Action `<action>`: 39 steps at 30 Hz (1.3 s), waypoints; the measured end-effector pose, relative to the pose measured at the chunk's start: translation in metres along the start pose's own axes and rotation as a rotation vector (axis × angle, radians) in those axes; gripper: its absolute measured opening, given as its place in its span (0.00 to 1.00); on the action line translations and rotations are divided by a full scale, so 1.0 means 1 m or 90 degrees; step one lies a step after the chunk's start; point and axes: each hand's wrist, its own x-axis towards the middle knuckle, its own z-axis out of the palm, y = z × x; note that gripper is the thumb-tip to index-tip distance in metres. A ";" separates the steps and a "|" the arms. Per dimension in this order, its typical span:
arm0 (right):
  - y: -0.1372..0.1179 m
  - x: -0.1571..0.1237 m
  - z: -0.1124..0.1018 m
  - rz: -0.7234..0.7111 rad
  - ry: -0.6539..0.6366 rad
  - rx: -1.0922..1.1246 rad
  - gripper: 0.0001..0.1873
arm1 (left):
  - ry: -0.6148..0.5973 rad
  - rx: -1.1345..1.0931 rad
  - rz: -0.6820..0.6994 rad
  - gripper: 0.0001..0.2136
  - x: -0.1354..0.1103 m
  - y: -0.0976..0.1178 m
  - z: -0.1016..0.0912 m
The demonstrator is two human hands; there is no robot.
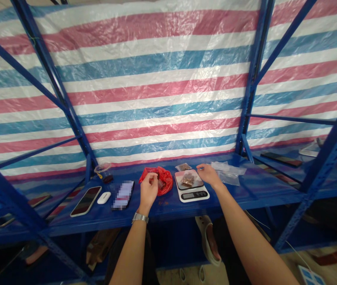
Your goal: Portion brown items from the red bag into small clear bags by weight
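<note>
My left hand [149,187] has its fingers curled in a pinch at the mouth of a red plastic bag [162,178] that holds dark pieces; what the fingers hold is too small to make out. My right hand [208,174] rests with fingers closed at the right edge of a white kitchen scale [191,192], whose plate carries a small clear bag of brown pieces [188,179]. A second small filled bag [183,166] lies just behind the scale. Empty clear bags [229,172] lie to the right of my right hand.
On the blue metal shelf [162,208] lie a phone [85,200], a white earbud case [104,197], another phone [123,194] and a clear cup [103,171]. Blue shelf posts [67,107] stand before a striped tarp [156,79]. More items lie on the right shelf [281,159].
</note>
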 end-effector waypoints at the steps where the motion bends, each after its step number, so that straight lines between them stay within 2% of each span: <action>1: 0.000 0.000 0.000 0.003 -0.002 -0.002 0.16 | 0.000 0.000 0.001 0.07 0.000 0.000 0.000; 24: 0.003 0.009 0.005 -0.016 -0.064 -0.051 0.18 | 0.003 0.009 0.009 0.07 0.001 -0.002 -0.004; 39: 0.002 0.008 0.002 -0.013 -0.074 -0.072 0.17 | 0.008 0.009 0.014 0.07 0.001 -0.003 -0.005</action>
